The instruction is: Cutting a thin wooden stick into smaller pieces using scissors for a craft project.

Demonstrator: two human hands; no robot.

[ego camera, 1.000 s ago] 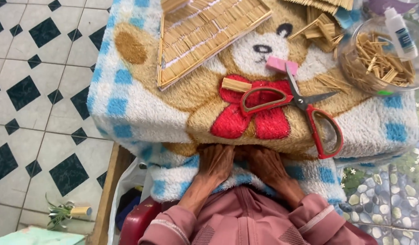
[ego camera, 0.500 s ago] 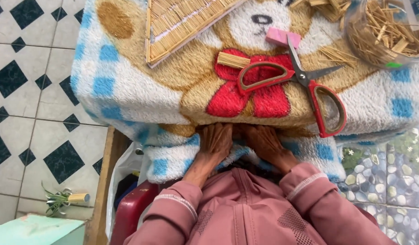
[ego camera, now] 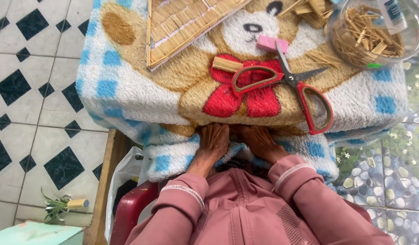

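Both hands are parked at the near edge of the blanket point(ego camera: 128, 97) that covers the tabletop, left hand point(ego camera: 214, 141) and right hand point(ego camera: 259, 141) side by side at 6 o'clock, fingers curled into the blanket's fold, so they're closed on fabric as far as one can tell. Nothing else is in hand. The woven stick panel point(ego camera: 187, 25) at 12 o'clock looks partly built, the scissors point(ego camera: 286, 81) lie idle, and the bowl point(ego camera: 416, 27) of sticks sits at 2 o'clock. Compared with a second ago the view has tipped down and nearer; the hands haven't budged.
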